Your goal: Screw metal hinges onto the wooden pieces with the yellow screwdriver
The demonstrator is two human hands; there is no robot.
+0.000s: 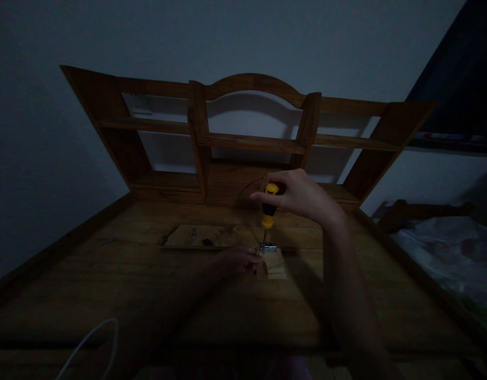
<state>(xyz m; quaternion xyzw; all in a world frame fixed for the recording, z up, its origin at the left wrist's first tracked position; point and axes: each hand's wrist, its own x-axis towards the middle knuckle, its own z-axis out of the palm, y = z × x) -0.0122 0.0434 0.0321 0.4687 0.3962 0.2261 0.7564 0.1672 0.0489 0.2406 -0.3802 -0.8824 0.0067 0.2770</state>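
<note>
My right hand (297, 192) is closed around the yellow and black handle of a screwdriver (269, 208), which stands nearly upright with its shaft pointing down. The tip meets a small metal hinge-like piece (270, 246) at the far edge of a small pale wooden block (274, 264). At the block's left side, my left hand (243, 258) grips it with fingers pressed against its edge. Behind the block lies a long flat board (184, 236) with wood shavings (227, 235) on it. The picture is dark, so the screw under the tip cannot be made out.
A wooden shelf unit (251, 141) rises along the back of the wooden desk (148, 285). A small thin metal item (106, 241) lies at the left. A white cable (115, 338) loops at the front left. Pale plastic-looking material (445, 253) is beyond the right edge.
</note>
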